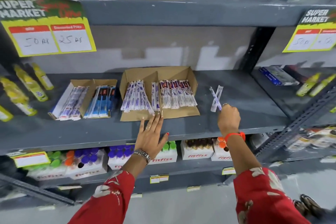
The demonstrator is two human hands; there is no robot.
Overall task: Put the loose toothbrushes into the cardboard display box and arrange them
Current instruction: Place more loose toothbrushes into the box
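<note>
On the grey metal shelf (pixel 236 118) sits an open cardboard display box (pixel 192 80) split by a divider into two compartments: the left one holds a fanned bunch of wrapped toothbrushes (pixel 135 96) lying lengthwise, the right one a neater row of wrapped toothbrushes with red-and-dark printing (pixel 177 94), and the box's front flap lies flat on the shelf. Well to the right of the box, two loose toothbrushes (pixel 216 97) in clear wrappers lie crossed over each other on the bare shelf. The right hand (pixel 228 119) is curled with its fingertips pinching the near end of one of these crossed toothbrushes; an orange band circles its wrist. The left hand (pixel 151 135) is released and spread flat, palm down, its fingertips resting at the front flap of the box just by the divider, holding nothing; it wears a ring and a metal watch. Both arms are in red patterned sleeves (pixel 261 196). To the left of the display box stands a second, smaller box (pixel 91 85) with more packaged toothbrushes, and further left yellow bottles (pixel 31 85) lie on the shelf. A yellow price sign (pixel 49 29) hangs from the shelf above, and the shelf below carries white cartons with coloured caps (pixel 197 151)
</note>
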